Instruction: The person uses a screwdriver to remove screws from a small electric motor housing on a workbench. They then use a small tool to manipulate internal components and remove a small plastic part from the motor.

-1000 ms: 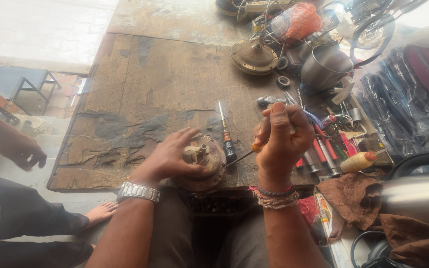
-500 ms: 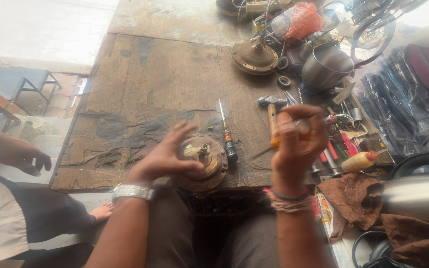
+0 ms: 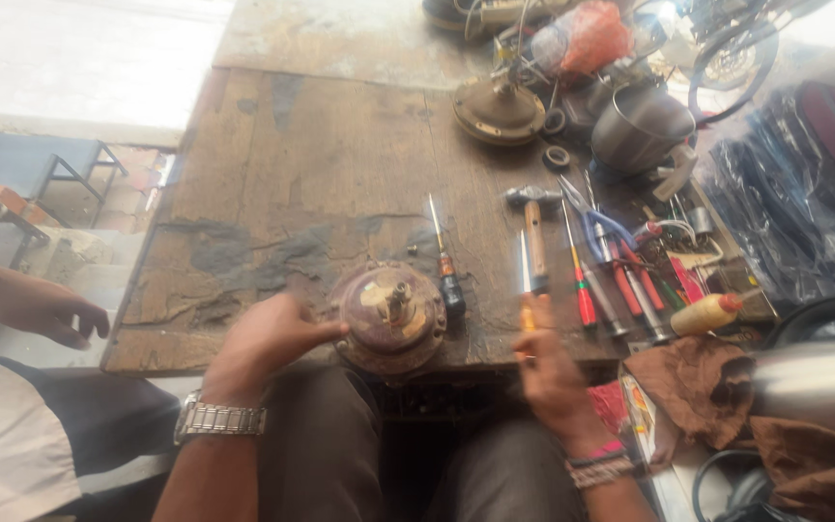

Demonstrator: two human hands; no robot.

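The motor (image 3: 388,317) sits at the near edge of the table (image 3: 321,155), right in front of the person, a little over the edge. It is a round, dome-shaped metal body, brown and dusty, with a short shaft standing up in its middle and small lugs around its rim.

The left hand (image 3: 263,338) lies against the left side of the motor. Its fingers are loosely together and curve around the rim, so they steady it; they do not clamp it hard. The right hand (image 3: 545,372) is to the right of the motor, apart from it. Its fingers are closed around the handle of a thin tool (image 3: 526,295) with a yellow handle, but the picture is blurred there, so the grip is not sure.

The motor looks heavy and stiff, probably cast metal with windings inside. It should not bend or crush. Its surface seems greasy or dusty, so a smooth dome can slip in the palm. The rim with its lugs looks like the best place to hold, from both sides. The shaft is narrow and is a poor place to lift from.

A black-handled screwdriver (image 3: 445,266) lies just beside the motor, and a hammer (image 3: 533,227) and more screwdrivers (image 3: 611,280) lie further right. Another person's hand (image 3: 45,309) is at the far left, well apart.
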